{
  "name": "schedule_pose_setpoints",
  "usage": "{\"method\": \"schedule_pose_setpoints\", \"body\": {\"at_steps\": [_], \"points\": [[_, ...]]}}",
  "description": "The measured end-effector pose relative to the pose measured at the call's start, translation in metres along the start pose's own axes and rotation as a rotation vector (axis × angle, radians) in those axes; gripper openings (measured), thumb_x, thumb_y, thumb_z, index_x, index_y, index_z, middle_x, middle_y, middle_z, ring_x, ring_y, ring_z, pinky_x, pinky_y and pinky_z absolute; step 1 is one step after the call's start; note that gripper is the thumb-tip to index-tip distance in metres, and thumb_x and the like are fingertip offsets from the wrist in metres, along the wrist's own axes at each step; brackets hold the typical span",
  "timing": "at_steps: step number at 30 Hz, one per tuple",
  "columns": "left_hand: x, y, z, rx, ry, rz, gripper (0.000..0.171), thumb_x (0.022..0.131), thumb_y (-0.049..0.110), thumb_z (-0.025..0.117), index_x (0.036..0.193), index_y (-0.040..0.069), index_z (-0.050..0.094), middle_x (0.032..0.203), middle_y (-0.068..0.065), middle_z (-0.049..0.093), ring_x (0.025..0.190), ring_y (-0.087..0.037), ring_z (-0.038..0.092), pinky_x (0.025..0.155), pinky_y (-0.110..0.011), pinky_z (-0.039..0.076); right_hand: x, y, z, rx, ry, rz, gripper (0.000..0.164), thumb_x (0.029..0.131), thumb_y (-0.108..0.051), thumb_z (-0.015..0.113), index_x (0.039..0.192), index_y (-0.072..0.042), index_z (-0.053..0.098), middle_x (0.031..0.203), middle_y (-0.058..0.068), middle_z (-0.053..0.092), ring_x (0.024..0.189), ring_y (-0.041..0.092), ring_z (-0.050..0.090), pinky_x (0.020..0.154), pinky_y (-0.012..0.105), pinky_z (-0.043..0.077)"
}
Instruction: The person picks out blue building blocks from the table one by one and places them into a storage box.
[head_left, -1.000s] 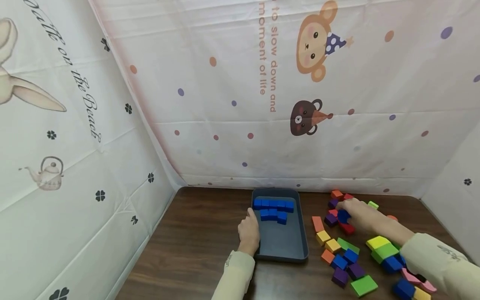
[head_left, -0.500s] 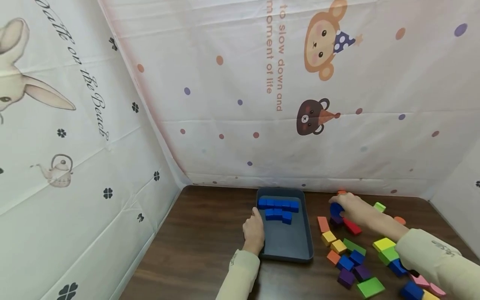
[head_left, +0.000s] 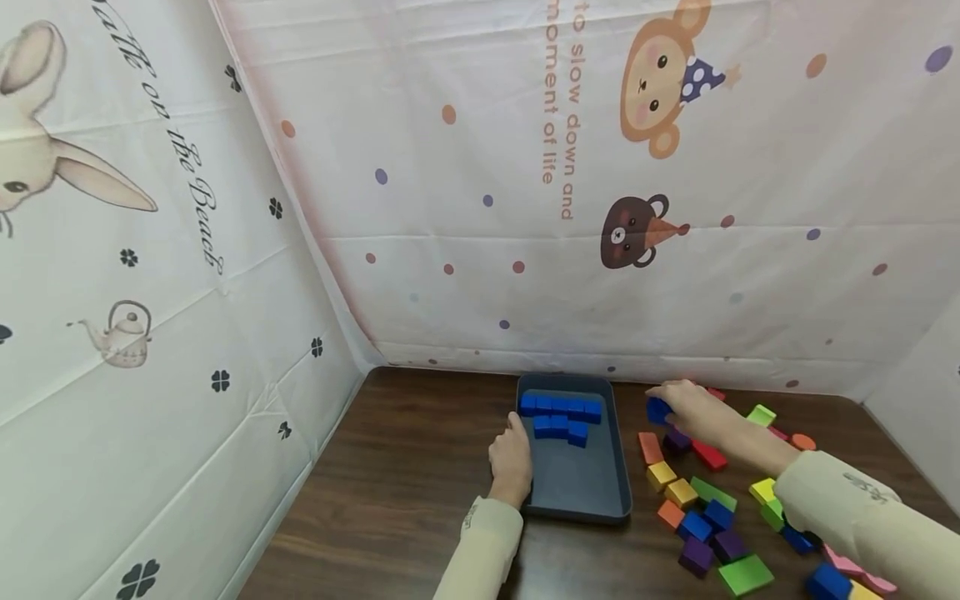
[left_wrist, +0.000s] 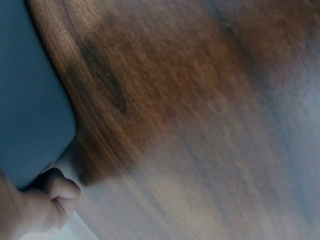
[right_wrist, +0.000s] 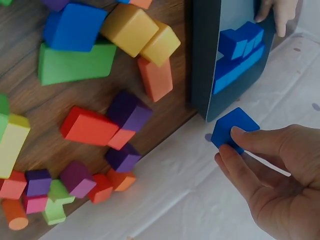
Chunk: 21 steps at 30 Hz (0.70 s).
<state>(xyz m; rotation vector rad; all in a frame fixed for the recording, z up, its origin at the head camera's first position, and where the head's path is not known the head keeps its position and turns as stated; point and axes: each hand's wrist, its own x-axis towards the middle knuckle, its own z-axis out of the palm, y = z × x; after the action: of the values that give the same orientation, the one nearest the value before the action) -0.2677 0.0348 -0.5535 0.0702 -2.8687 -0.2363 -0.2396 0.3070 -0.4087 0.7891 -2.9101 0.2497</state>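
Observation:
My right hand (head_left: 697,410) holds a blue block (head_left: 658,410) above the table, right of the grey tray (head_left: 577,483). In the right wrist view, thumb and fingers pinch this block (right_wrist: 231,127) by its edge. My left hand (head_left: 510,460) grips the tray's left rim; the left wrist view catches its curled fingers (left_wrist: 62,192) at the tray's edge. Inside the tray, at the far end, a row of blue blocks (head_left: 561,407) touches side by side, with a shorter row (head_left: 558,427) in front of it.
Many coloured blocks lie scattered right of the tray, among them a red block (head_left: 708,455), purple blocks (head_left: 696,556), a green block (head_left: 746,575) and loose blue blocks (head_left: 695,527). A printed white cloth (head_left: 450,317) rises behind the wooden table (head_left: 375,483).
The right hand has lifted the blue block from among the far right blocks and carried it left towards the tray. The left hand stays at the tray's rim. The head view has shifted slightly.

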Motion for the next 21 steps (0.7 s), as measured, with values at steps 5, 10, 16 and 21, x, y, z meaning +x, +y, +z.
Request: {"method": "schedule_pose_setpoints", "body": {"at_steps": [5,10,16,21], "points": [[0.001,-0.002,0.001,0.009,-0.033,-0.011,0.038,0.091,0.008,0.074,0.115,0.006,0.045,0.069,-0.013,0.067,0.060,-0.024,0.069,0.047,-0.033,0.050,0.014,-0.008,0.007,0.022,-0.013,-0.024,0.036,0.080,0.013,0.073,0.116,0.013,0.066,0.109,0.027,0.071,0.103,0.044,0.068,0.083,0.051,0.059],[0.002,-0.002,0.004,0.020,-0.038,-0.022,0.035,0.092,0.007,0.072,0.113,0.007,0.043,0.070,-0.013,0.068,0.061,-0.024,0.070,0.048,-0.033,0.051,0.024,-0.015,0.013,0.058,-0.022,-0.019,0.035,0.082,0.012,0.071,0.117,0.013,0.066,0.113,0.028,0.070,0.104,0.043,0.068,0.081,0.050,0.059],[0.003,0.000,0.004,0.019,-0.021,-0.026,0.038,0.090,0.007,0.075,0.112,0.007,0.043,0.068,-0.012,0.066,0.059,-0.022,0.069,0.049,-0.032,0.052,0.034,-0.024,0.016,0.082,-0.021,-0.002,0.037,0.083,0.012,0.072,0.120,0.012,0.065,0.114,0.028,0.070,0.097,0.036,0.071,0.074,0.043,0.061],[0.004,0.001,0.003,0.041,-0.025,-0.028,0.043,0.088,0.010,0.078,0.116,0.008,0.044,0.069,-0.011,0.067,0.059,-0.021,0.069,0.048,-0.031,0.051,0.041,-0.028,0.021,0.068,-0.009,-0.044,0.036,0.082,0.012,0.073,0.117,0.012,0.065,0.109,0.026,0.071,0.097,0.037,0.070,0.078,0.046,0.061]]}}
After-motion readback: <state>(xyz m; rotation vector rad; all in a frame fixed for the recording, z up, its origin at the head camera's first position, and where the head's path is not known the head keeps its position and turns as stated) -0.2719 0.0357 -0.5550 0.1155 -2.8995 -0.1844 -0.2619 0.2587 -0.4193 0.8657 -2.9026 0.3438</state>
